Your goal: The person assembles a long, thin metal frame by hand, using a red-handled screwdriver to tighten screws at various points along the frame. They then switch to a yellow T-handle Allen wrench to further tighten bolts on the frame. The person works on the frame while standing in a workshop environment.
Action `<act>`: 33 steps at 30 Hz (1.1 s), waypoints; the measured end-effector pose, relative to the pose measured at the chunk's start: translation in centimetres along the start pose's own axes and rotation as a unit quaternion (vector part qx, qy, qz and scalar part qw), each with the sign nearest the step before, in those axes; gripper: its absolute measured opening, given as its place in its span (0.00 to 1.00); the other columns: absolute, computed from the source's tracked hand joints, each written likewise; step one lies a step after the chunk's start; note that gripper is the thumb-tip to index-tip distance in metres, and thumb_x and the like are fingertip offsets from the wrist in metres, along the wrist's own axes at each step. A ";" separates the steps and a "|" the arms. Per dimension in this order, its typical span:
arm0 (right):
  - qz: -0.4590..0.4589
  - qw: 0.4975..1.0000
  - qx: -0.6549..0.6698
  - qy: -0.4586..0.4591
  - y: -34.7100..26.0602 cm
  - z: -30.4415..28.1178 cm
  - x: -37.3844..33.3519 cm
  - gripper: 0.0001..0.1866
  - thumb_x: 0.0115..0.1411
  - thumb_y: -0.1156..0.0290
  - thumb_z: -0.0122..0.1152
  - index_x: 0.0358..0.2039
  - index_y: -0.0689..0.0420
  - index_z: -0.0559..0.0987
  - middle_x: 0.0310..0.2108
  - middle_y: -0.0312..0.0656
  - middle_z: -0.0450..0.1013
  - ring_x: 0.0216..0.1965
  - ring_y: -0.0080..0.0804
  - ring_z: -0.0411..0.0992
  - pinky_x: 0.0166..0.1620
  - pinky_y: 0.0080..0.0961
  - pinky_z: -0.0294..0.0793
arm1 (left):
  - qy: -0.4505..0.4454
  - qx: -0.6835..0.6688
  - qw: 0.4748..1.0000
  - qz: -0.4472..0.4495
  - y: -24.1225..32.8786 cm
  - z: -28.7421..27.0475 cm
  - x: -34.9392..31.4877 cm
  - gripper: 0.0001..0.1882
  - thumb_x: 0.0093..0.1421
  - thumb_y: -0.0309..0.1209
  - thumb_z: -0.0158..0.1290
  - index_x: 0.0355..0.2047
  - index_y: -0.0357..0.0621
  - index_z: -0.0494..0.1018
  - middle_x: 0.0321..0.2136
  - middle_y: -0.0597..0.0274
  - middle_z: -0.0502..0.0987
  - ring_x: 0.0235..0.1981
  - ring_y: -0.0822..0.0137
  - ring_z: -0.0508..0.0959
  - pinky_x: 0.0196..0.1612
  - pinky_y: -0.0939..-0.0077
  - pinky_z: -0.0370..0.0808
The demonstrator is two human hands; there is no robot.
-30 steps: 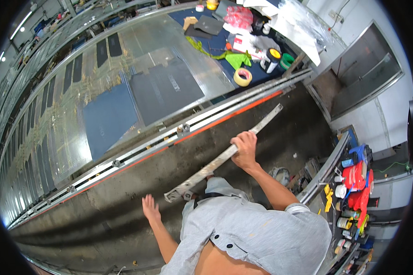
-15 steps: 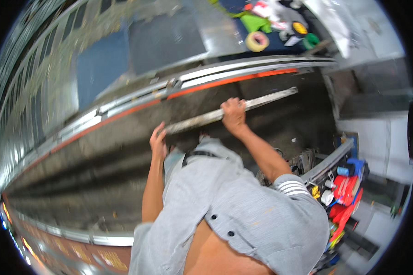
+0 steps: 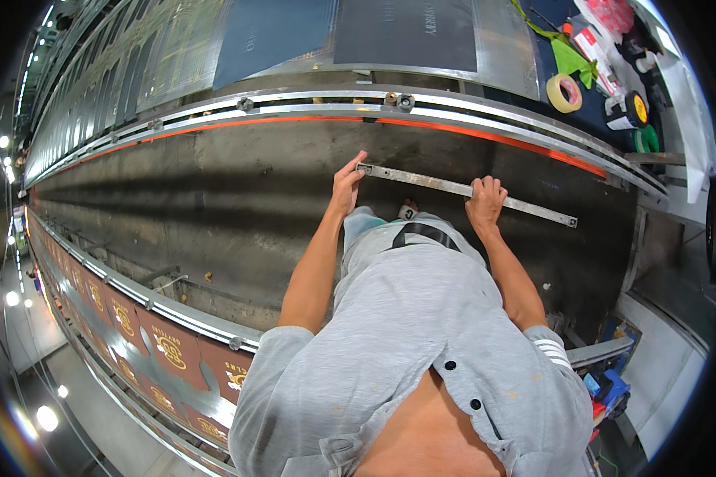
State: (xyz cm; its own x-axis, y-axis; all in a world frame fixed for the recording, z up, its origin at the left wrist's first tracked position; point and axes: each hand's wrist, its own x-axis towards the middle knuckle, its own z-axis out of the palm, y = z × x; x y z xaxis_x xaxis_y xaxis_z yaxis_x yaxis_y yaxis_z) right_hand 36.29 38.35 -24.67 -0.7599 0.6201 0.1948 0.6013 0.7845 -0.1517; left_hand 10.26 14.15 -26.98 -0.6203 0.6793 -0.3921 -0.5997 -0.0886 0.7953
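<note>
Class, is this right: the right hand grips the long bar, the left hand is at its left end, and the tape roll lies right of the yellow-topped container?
No: the head view shows the tape roll left of the yellow-topped container. The right hand grips the bar and the left hand is at its left end.

Shirt: light grey [image 3: 406,298], faintly streaked weave, short-sleeved, a few small orange-brown stains at lower right of frame
Buttons: round, dark [image 3: 451,366], two showing at lower centre
Right sleeve: white stripes [image 3: 554,351] near the hem
Left sleeve: plain grey [image 3: 282,354]
Waist: black band [image 3: 429,233]
Trousers: pale, greyish [image 3: 363,220]
Left hand: bare [image 3: 346,187]
Right hand: bare [image 3: 485,203]
</note>
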 end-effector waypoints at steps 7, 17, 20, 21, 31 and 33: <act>-0.021 1.000 0.008 -0.002 -1.2 1.1 1.2 0.10 0.43 0.79 0.64 0.28 0.55 0.76 0.34 0.41 0.68 0.41 0.42 0.67 0.44 0.39 0.64 | 0.164 0.062 0.984 0.026 -0.6 -1.1 -0.2 0.25 0.61 0.18 0.58 0.60 0.32 0.71 0.37 0.68 0.78 0.35 0.78 0.75 0.45 0.83 0.73; -0.028 0.999 -0.010 -0.041 -2.6 1.5 0.9 0.11 0.43 0.77 0.66 0.29 0.55 0.76 0.35 0.42 0.68 0.41 0.43 0.67 0.43 0.40 0.64 | 0.226 0.053 0.972 0.046 -1.1 -2.7 -1.9 0.15 0.65 0.25 0.56 0.51 0.32 0.79 0.40 0.60 0.83 0.37 0.70 0.80 0.45 0.74 0.78; -0.024 0.998 -0.015 -0.051 -2.8 1.3 1.0 0.11 0.43 0.77 0.66 0.30 0.55 0.76 0.35 0.42 0.69 0.42 0.43 0.67 0.43 0.40 0.65 | 0.219 0.101 0.969 0.062 -1.1 -2.8 -1.7 0.14 0.67 0.28 0.54 0.49 0.33 0.80 0.39 0.61 0.83 0.37 0.72 0.79 0.43 0.72 0.79; -0.023 0.998 -0.016 -0.056 -3.0 1.2 1.0 0.11 0.43 0.77 0.66 0.30 0.55 0.76 0.36 0.42 0.69 0.42 0.43 0.67 0.43 0.40 0.65 | 0.221 0.125 0.965 0.059 -1.0 -3.1 -1.6 0.14 0.67 0.28 0.55 0.48 0.33 0.80 0.39 0.61 0.83 0.37 0.72 0.79 0.43 0.72 0.79; -0.018 0.996 -0.008 -0.091 -1.9 1.9 0.4 0.13 0.44 0.73 0.65 0.34 0.51 0.80 0.37 0.41 0.74 0.44 0.42 0.71 0.46 0.43 0.65 | 0.137 0.150 0.979 0.022 0.5 -5.4 -0.3 0.10 0.65 0.28 0.57 0.44 0.38 0.81 0.38 0.61 0.82 0.39 0.70 0.80 0.44 0.70 0.81; -0.012 0.986 -0.036 -0.161 -2.5 1.1 1.5 0.13 0.45 0.73 0.62 0.34 0.51 0.83 0.36 0.40 0.78 0.44 0.41 0.74 0.48 0.46 0.64 | 0.150 0.135 0.979 0.000 0.8 -4.9 -1.0 0.10 0.64 0.28 0.57 0.44 0.37 0.81 0.38 0.61 0.82 0.39 0.68 0.81 0.43 0.71 0.80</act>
State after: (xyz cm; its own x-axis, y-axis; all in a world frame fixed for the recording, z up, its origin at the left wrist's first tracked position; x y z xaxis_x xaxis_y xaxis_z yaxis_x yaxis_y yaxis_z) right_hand 33.40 37.28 -25.07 -0.8061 0.5790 -0.1221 0.5894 0.8040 -0.0789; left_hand 7.93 9.81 -28.22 -0.7656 0.4307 -0.4779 -0.4689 0.1349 0.8729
